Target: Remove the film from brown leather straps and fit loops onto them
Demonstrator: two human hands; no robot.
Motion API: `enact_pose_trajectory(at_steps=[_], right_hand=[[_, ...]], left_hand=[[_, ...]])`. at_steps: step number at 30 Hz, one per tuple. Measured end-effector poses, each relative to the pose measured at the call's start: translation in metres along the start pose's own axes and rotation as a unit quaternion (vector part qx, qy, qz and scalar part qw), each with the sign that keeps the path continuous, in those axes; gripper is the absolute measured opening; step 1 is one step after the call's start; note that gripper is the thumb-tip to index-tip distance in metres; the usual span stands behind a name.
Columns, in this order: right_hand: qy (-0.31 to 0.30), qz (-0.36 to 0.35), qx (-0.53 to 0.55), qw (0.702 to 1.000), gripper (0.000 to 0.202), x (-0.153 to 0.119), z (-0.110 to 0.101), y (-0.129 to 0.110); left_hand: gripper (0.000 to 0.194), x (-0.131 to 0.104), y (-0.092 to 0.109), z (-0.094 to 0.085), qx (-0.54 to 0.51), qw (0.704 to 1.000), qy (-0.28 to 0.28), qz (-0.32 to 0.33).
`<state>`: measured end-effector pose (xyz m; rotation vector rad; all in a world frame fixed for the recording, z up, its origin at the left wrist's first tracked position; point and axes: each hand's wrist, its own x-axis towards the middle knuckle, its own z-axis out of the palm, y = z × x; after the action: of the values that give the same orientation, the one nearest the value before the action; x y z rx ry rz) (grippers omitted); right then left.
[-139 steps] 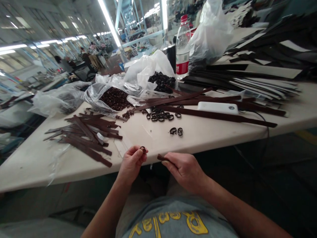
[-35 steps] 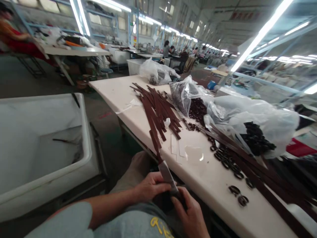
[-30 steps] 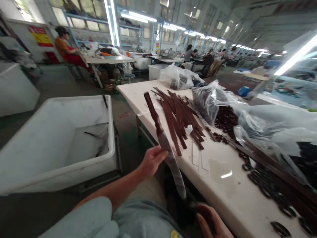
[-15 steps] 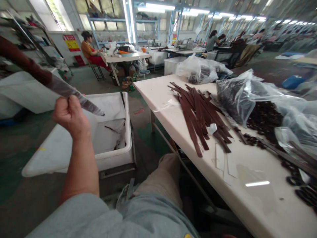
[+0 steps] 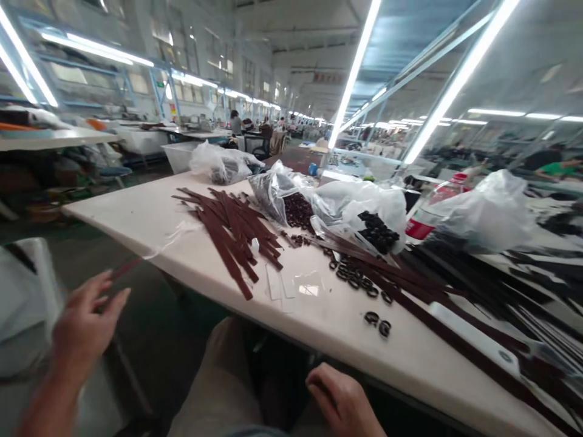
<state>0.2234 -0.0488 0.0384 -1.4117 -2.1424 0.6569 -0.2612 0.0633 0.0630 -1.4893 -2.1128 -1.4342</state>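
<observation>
At the lower left, my left hand [image 5: 86,325] hangs beside the table, blurred, thumb and fingers apart and nothing gripped. Just past its fingertips a thin reddish strip [image 5: 126,267] shows against the floor; I see no grip on it. My right hand [image 5: 344,397] is low by the table's front edge, fingers curled in, with nothing visible in them. Brown flat straps [image 5: 228,230] lie fanned in a pile on the pale table [image 5: 113,206]. Dark ring-shaped buckles [image 5: 355,276] are scattered to the right, two of them [image 5: 378,325] nearer the edge.
Clear plastic bags [image 5: 273,188] of dark small parts stand along the far side. A red-labelled bottle [image 5: 423,221], a white long-shaped object [image 5: 473,340] and long dark strips [image 5: 492,285] lie to the right. A white bin [image 5: 40,273] stands at the left; people work far off.
The view has swung right toward the table. My left hand has let go of the brown, partly plastic-wrapped length it held, which is out of view now. My right hand has come into view.
</observation>
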Motion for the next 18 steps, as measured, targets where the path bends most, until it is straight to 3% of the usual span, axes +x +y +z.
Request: enact_pose_trajectory(at_steps=[5,9,12,14,18], right_hand=[[0.148,0.003,0.004,0.989,0.02,0.007,-0.032,0.009],[0.267,0.056,-0.007,0.962,0.021,0.003,-0.064,0.038],[0.334,0.131,0.0,0.933,0.03,-0.004,-0.089,0.069],[0.365,0.193,0.009,0.911,0.037,-0.008,-0.103,0.09],[0.36,0.272,0.021,0.892,0.041,-0.007,-0.115,0.12]], left_hand=[[0.046,-0.03,0.102,0.067,-0.092,0.968,-0.149,0.178],[0.046,-0.061,0.156,0.107,-0.151,0.912,-0.259,0.279],[0.048,-0.074,0.178,0.139,-0.168,0.891,-0.288,0.309],[0.048,-0.078,0.185,0.159,-0.158,0.893,-0.289,0.307],[0.048,-0.082,0.189,0.181,-0.119,0.908,-0.282,0.287]])
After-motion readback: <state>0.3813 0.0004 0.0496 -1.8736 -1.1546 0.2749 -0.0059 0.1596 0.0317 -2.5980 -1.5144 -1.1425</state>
